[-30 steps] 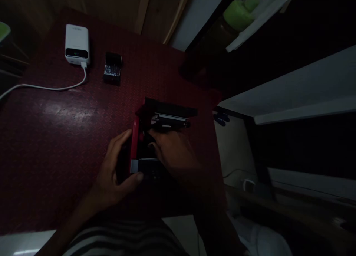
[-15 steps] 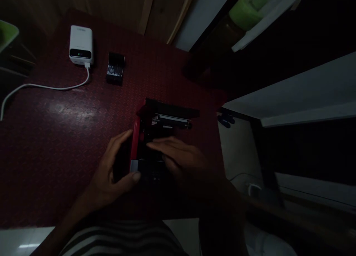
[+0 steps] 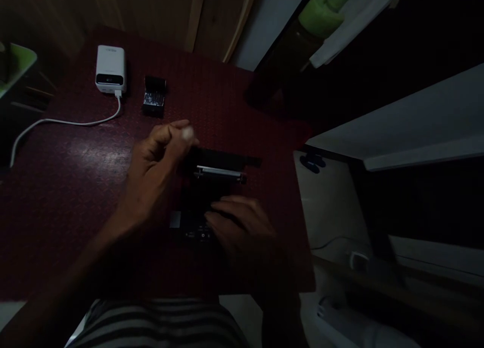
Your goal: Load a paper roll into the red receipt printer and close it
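A small black device [image 3: 194, 222] with a raised lid [image 3: 223, 159] lies on the dark red table; it looks like a portable printer. A roller-like bar with a pale strip [image 3: 220, 172] runs along the lid side. My left hand [image 3: 155, 161] is closed, thumb and fingers pinched at the lid's left end. Over the right part of the body rests my right hand [image 3: 242, 222], its fingers bent around the near edge. Buttons show faintly on the front panel, and the inside is too dark to make out.
At the far left of the table [image 3: 75, 201] stands a white power bank [image 3: 110, 68] with a white cable [image 3: 71, 123]. Beside it lies a small black piece with a whitish marked surface [image 3: 154, 97]. A green-capped bottle [image 3: 321, 16] stands at upper right, and dark slippers [image 3: 313, 162] lie on the floor.
My left hand has moved up from the device's near left corner to the lid's left end and closed there. My right hand has shifted slightly toward me. The view has tilted a little.
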Motion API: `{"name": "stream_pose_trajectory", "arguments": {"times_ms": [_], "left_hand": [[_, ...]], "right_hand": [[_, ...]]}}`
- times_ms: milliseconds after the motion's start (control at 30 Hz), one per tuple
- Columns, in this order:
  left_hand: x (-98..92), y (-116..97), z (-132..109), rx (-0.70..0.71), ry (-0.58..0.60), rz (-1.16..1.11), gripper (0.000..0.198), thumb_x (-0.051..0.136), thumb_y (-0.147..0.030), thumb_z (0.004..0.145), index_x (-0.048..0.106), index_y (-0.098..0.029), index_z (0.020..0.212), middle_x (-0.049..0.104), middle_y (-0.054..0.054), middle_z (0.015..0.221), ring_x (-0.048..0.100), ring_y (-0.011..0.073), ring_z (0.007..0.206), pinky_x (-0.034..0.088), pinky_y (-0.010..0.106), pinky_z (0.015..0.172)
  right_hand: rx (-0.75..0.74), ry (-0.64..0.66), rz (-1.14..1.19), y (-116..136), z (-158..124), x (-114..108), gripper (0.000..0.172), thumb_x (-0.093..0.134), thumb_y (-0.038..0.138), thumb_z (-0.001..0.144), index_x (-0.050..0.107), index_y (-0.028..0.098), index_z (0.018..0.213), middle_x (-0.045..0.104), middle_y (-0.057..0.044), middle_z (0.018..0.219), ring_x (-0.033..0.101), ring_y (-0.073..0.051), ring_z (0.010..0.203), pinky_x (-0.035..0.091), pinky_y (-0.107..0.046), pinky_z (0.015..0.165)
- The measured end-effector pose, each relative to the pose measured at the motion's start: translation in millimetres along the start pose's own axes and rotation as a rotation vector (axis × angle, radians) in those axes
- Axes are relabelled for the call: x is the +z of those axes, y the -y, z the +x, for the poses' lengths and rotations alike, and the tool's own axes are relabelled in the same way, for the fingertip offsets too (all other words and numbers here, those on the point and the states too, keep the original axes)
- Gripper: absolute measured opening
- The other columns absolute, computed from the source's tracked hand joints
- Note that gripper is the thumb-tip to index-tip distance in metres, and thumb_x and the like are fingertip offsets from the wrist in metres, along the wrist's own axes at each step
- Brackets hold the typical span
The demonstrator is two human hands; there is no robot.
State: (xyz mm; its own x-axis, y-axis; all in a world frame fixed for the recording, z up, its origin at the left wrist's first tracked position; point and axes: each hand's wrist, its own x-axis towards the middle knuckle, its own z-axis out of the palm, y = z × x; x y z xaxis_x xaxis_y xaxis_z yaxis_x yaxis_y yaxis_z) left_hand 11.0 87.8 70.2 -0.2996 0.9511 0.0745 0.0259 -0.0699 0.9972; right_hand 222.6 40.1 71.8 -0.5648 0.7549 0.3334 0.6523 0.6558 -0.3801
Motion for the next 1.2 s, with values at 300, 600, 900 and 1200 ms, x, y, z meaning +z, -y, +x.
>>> {"name": "stream_pose_trajectory", "arguments": {"times_ms": [300,600,900,1200], "left_hand": [[-19.9,26,-69,-0.311,0.097,0.028,0.078,0.081,-0.043,0.098,0.051,-0.033,0.170,0.052,0.010,0.179,0.045,0.0403,0.169,0.044,0.062,0.135],[-21.0,26,-68,-0.352,0.144,-0.044,0.071,0.081,-0.042,0.098,0.060,-0.032,0.165,0.056,0.007,0.177,0.050,0.0377,0.165,0.040,0.056,0.139],[-30.8,37,-76,-0.339,0.150,-0.029,0.076,0.085,-0.052,0.096,0.061,-0.034,0.166,0.057,0.007,0.176,0.050,0.0397,0.166,0.044,0.056,0.137],[-44.0,35,-86,-0.389,0.217,-0.083,0.076,0.085,-0.050,0.098,0.059,-0.038,0.168,0.057,0.004,0.177,0.053,0.0408,0.163,0.050,0.053,0.133]], "right_hand": [[-0.019,-0.099,-0.203,9,-28,10,0.033,0.070,0.013,0.106,0.075,0.032,0.132,0.086,-0.006,0.136,0.080,-0.029,0.130,0.065,-0.046,0.109],[0.023,-0.140,-0.061,15,-21,20,0.022,0.062,0.012,0.111,0.073,0.021,0.128,0.087,-0.009,0.134,0.081,-0.026,0.133,0.060,-0.042,0.114],[0.042,-0.116,0.022,6,-31,17,0.042,0.069,0.017,0.109,0.064,0.023,0.151,0.083,-0.009,0.145,0.075,-0.028,0.142,0.063,-0.044,0.116],[0.595,-0.363,0.467,6,-62,41,0.067,0.081,0.032,0.105,0.055,0.037,0.167,0.072,-0.009,0.160,0.077,-0.031,0.138,0.069,-0.050,0.108]]}}
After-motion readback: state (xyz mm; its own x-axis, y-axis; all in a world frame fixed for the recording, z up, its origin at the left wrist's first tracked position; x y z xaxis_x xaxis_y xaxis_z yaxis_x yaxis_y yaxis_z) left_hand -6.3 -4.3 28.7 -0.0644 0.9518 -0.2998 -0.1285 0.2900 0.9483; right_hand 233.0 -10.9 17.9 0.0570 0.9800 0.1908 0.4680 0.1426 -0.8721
